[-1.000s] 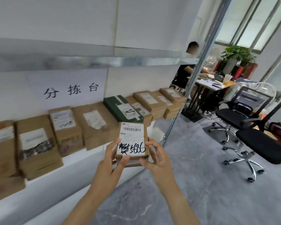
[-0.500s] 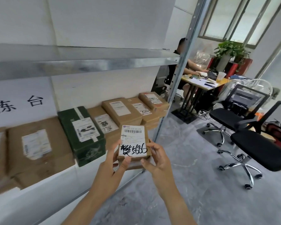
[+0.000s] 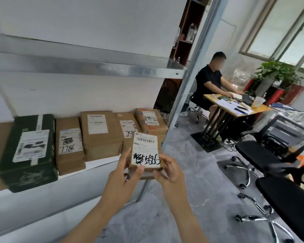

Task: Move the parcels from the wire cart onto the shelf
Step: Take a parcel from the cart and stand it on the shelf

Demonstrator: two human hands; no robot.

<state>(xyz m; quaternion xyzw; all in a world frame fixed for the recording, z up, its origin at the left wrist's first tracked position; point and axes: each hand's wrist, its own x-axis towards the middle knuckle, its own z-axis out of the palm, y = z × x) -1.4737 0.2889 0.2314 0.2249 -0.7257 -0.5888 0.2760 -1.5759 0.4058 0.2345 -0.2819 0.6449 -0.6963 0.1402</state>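
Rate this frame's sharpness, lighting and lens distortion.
Head view: the marker writing on the parcel, gripped by the left hand and right hand, reads clearly, but its small print is soft. Head view: the windows wash out pale and the metal shelf rail carries a dull sheen. Head view: the wide lens tilts the shelf upright.

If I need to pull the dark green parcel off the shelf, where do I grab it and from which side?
Take the dark green parcel by its near end, coming straight in from the front of the shelf. It lies flat, label up, with brown parcels close beside both long sides, leaving little room for fingers there; its front face stands open at the shelf edge.
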